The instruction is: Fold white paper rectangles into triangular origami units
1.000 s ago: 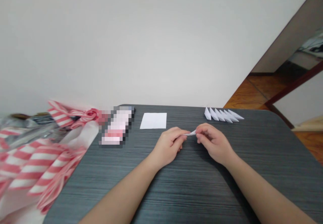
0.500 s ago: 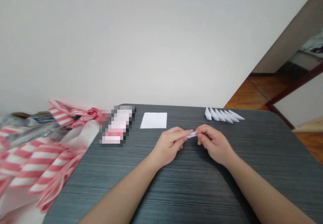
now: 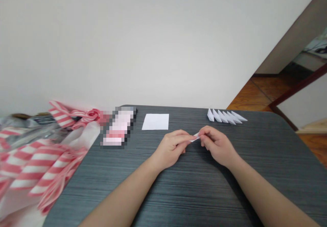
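White folded paper, a narrow pointed strip (image 3: pixel 195 137), is pinched between the person's two hands, just above the middle of the table. The left hand (image 3: pixel 172 147) is curled almost shut, its fingertips (image 3: pixel 180 136) closing on the strip's left end. The right hand (image 3: pixel 218 146) is curled in the same way, its fingers (image 3: pixel 205 134) gripping the right end. The two sets of fingertips sit just apart, with only the strip showing between them. Both forearms (image 3: pixel 122 193) (image 3: pixel 265 193) reach in from the bottom edge of the view.

Under the hands lies a dark grey wood-grain tabletop (image 3: pixel 178 193). At 1 o'clock from the hands, near the far edge, a row of white folded paper pieces (image 3: pixel 226 117) lies overlapping, their points aimed toward 3 o'clock. At 11 o'clock, a flat square sheet of white paper (image 3: pixel 155 121) lies on the table. Just beyond it, at 10 o'clock, sits a pink-and-white object (image 3: pixel 119 126), pixelated too heavily to identify.

Further out, from 8 to 9 o'clock, a pink-and-white striped bag (image 3: pixel 33 165) bunches at the table's left edge, with a knotted top (image 3: pixel 93 115). A plain white wall (image 3: pixel 163 43) rises at 12 o'clock, and a wooden floor (image 3: pixel 268 90) shows at 2 o'clock.
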{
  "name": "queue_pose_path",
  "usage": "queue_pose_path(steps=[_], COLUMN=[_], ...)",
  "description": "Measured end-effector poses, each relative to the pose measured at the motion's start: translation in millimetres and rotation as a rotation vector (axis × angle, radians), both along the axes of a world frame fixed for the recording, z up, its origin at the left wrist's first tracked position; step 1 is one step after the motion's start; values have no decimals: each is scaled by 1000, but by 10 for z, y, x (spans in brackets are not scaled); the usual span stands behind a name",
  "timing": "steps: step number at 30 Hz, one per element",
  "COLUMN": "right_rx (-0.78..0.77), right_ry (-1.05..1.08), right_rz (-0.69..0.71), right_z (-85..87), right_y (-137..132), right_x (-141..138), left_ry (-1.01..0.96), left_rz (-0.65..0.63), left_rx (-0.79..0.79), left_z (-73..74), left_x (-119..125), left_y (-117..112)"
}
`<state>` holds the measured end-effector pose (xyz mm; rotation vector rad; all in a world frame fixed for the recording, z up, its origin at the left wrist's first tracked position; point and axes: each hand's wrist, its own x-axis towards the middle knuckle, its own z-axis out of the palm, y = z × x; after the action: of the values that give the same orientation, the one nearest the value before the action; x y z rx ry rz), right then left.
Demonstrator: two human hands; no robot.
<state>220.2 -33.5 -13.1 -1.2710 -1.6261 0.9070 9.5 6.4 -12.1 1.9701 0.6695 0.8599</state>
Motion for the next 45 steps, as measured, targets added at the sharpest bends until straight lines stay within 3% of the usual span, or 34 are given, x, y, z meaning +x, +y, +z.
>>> queue_pose_path(steps=[12, 21, 40, 45], right_rx=[30, 245, 382, 348], right_ry=[105, -118, -220, -205], right_rz=[-102, -100, -67, -53], right_z=[-163, 11, 22, 18], right_y=[16, -7, -11, -3], right_x=[6, 17, 27, 24], left_ry=[43, -44, -64, -72], left_rz=[49, 86, 93, 82], left_rx=[32, -4, -35, -33], left_z=[-3, 1, 35, 49], left_x=[-1, 11, 22, 24], left_y=[7, 6, 6, 2])
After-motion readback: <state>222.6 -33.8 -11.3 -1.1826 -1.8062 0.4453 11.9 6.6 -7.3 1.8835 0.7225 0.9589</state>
